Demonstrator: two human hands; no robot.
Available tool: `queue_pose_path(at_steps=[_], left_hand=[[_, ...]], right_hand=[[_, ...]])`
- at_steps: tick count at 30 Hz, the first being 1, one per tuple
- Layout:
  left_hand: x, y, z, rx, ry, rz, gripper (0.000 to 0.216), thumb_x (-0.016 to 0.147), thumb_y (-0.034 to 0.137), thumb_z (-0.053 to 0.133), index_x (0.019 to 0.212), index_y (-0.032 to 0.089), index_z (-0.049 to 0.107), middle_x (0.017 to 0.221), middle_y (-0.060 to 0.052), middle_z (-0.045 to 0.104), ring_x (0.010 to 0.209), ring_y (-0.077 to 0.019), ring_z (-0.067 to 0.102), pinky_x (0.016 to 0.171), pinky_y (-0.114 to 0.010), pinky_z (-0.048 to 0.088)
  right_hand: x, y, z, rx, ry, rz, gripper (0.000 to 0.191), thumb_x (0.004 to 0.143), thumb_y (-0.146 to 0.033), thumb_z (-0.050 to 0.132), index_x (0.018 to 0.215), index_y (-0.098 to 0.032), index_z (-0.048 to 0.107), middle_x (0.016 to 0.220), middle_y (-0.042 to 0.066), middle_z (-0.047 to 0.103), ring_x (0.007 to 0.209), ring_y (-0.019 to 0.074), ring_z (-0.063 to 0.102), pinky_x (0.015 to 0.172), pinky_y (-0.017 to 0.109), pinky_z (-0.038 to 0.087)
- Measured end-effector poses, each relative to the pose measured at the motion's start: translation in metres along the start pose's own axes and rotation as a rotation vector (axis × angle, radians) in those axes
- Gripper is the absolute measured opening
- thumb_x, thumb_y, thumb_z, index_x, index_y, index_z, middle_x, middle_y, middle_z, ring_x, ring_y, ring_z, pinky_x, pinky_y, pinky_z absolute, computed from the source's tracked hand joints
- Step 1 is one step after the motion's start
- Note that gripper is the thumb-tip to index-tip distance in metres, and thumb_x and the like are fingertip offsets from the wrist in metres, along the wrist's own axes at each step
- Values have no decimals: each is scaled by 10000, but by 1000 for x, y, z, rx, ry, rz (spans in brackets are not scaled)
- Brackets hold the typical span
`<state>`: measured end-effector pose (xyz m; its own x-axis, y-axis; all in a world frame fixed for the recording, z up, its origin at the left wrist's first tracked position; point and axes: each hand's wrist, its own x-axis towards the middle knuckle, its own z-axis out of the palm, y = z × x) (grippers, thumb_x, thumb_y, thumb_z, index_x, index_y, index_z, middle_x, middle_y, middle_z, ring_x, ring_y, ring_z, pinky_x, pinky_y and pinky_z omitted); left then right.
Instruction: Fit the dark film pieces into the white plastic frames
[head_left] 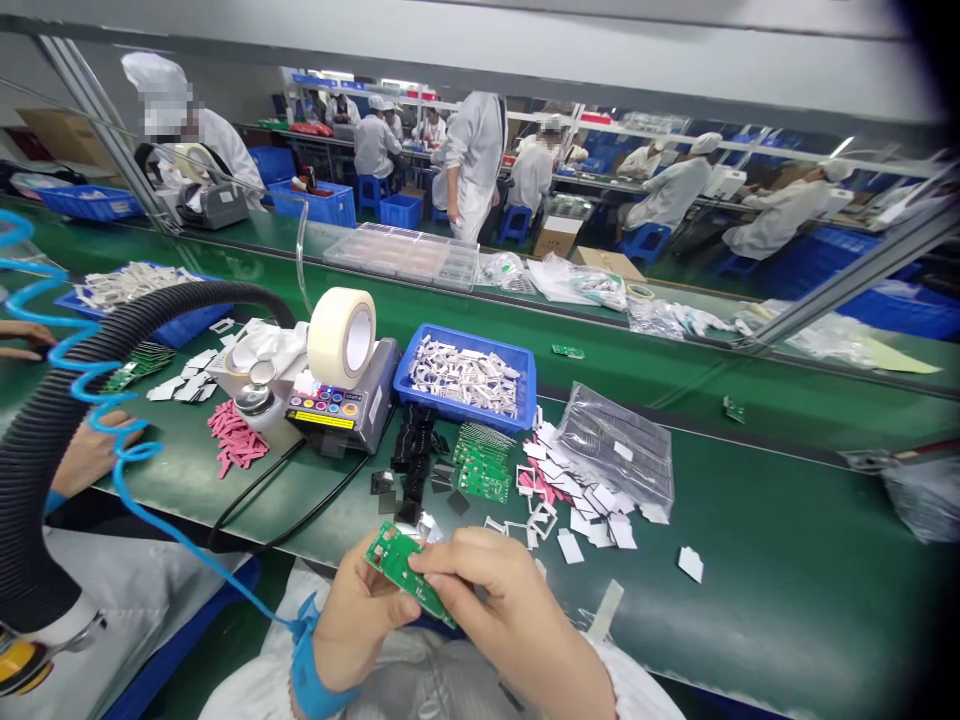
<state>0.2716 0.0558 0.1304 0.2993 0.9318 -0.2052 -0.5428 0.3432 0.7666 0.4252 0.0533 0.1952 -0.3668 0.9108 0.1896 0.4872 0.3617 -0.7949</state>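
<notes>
A small green circuit board (pixel 406 568) is held near the bench's front edge between both my hands. My left hand (pixel 358 612), with a blue wrist strap, grips its left end with curled fingers. My right hand (pixel 501 612) pinches the board's upper right side, fingers pressed together on it. Just beyond lie a stack of green boards (pixel 484 462), black square parts (pixel 411 470), white metal frames (pixel 536 512) and white paper squares (pixel 600 510).
A blue tray of white parts (pixel 466 376), a tape dispenser with a tape roll (pixel 342 338), pink strips (pixel 236 445) and a clear bag (pixel 619 445) lie on the green bench (pixel 787 580). A co-worker's hand (pixel 94 452) and a black hose (pixel 52 430) are at left.
</notes>
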Motion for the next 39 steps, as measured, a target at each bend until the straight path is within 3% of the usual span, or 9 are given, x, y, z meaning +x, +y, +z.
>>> queue_pose_path(at_steps=[5, 14, 19, 23, 25, 27, 31, 35, 39], left_hand=[[1, 1, -2, 9, 12, 54, 331, 504, 323, 812, 768, 174, 681, 668, -34, 700, 647, -183, 640, 631, -283, 500], [-2, 0, -12, 139, 40, 120, 277, 531, 291, 801, 760, 172, 701, 718, -58, 732, 694, -216, 664, 654, -294, 523], [0, -1, -3, 108, 80, 77, 423, 528, 316, 801, 923, 211, 695, 987, -101, 720, 964, -290, 630, 862, -386, 486], [8, 2, 9, -8, -20, -23, 763, 443, 367, 830, 1158, 350, 562, 1252, -78, 595, 1167, -310, 504, 935, -417, 438], [10, 6, 10, -28, -7, -50, 788, 461, 405, 815, 1194, 352, 529, 1296, -88, 555, 1199, -316, 469, 912, -408, 448], [10, 10, 6, 9, 77, -99, 614, 568, 424, 757, 1142, 296, 579, 1207, -111, 613, 1148, -301, 509, 891, -394, 452], [8, 12, -9, 16, 264, -172, 292, 675, 401, 683, 907, 225, 670, 810, -55, 700, 871, -210, 606, 862, -355, 448], [10, 5, -20, -70, 333, -198, 222, 635, 370, 725, 783, 211, 680, 666, -19, 660, 730, -166, 584, 778, -324, 460], [13, 4, -25, -123, 375, -196, 216, 601, 341, 755, 756, 207, 687, 626, -8, 634, 675, -146, 562, 728, -300, 456]], right_hand=[[-2, 0, -2, -153, -69, -48, 296, 900, -396, 455, 1120, -279, 616, 771, 51, 521, 705, 179, 499, 577, 293, 406], [-7, -7, 3, -388, 98, -237, 275, 918, -247, 421, 1126, -195, 593, 862, 114, 585, 737, 195, 542, 580, 304, 485], [-5, -6, 2, -400, 54, -301, 272, 914, -255, 438, 1118, -183, 604, 907, 131, 622, 778, 203, 574, 618, 304, 506], [2, 16, -24, -448, 43, -334, 279, 917, -228, 429, 1122, -195, 616, 943, 116, 643, 780, 186, 588, 653, 298, 512], [15, 43, -56, -540, 145, -232, 279, 908, -248, 457, 1142, -219, 607, 1042, 95, 638, 883, 187, 597, 757, 310, 506], [38, 79, -100, -666, 278, 83, 271, 884, -298, 516, 1140, -276, 601, 1105, 32, 632, 1011, 178, 573, 902, 310, 451], [99, 160, -174, -751, 368, 396, 250, 897, -233, 501, 1110, -139, 591, 1001, 100, 649, 890, 197, 616, 843, 373, 478], [142, 215, -181, -775, 274, 579, 226, 887, -292, 535, 1057, -146, 569, 1063, 61, 592, 916, 178, 592, 798, 380, 498], [154, 233, -160, -795, 229, 691, 235, 889, -293, 531, 1084, -165, 556, 1100, 67, 570, 936, 182, 579, 795, 373, 498]])
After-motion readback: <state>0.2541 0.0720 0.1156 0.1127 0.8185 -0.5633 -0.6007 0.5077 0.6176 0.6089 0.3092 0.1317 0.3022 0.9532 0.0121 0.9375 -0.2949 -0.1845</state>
